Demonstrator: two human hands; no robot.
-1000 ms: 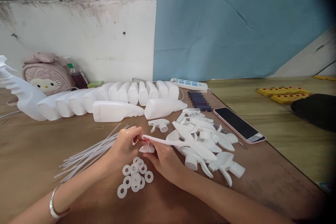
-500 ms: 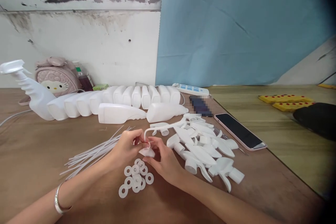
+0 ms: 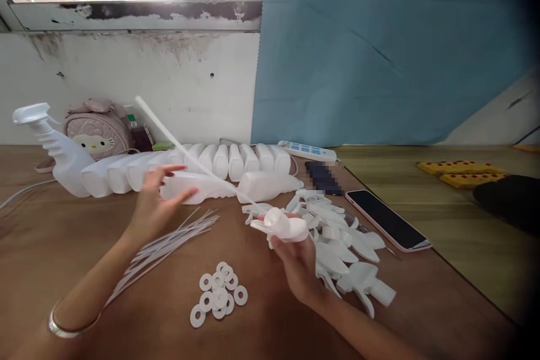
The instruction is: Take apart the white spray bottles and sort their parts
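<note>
My right hand point(image 3: 300, 264) is closed round a white trigger sprayer head point(image 3: 282, 226), lifted above the table. A long thin dip tube point(image 3: 189, 156) sticks out of that head and slants up to the left. My left hand point(image 3: 157, 198) hovers with fingers spread, holding nothing, just in front of a white bottle point(image 3: 194, 187) lying on its side. Below my hands lie several white ring washers point(image 3: 219, 291). A bundle of loose thin tubes point(image 3: 169, 243) lies under my left wrist. A heap of white sprayer heads point(image 3: 337, 239) sits right of my right hand.
A row of white bottles point(image 3: 219, 158) lies along the back of the brown table point(image 3: 54, 259), with one assembled spray bottle point(image 3: 59, 149) at the left. A pink bag point(image 3: 99, 129), a power strip point(image 3: 306, 150), a phone point(image 3: 388, 219) and yellow blocks point(image 3: 459, 167) are nearby.
My hands have come apart. The right hand has lifted the sprayer head with its tube now pointing up-left; the left hand has let go and moved up-left toward the lying bottle.
</note>
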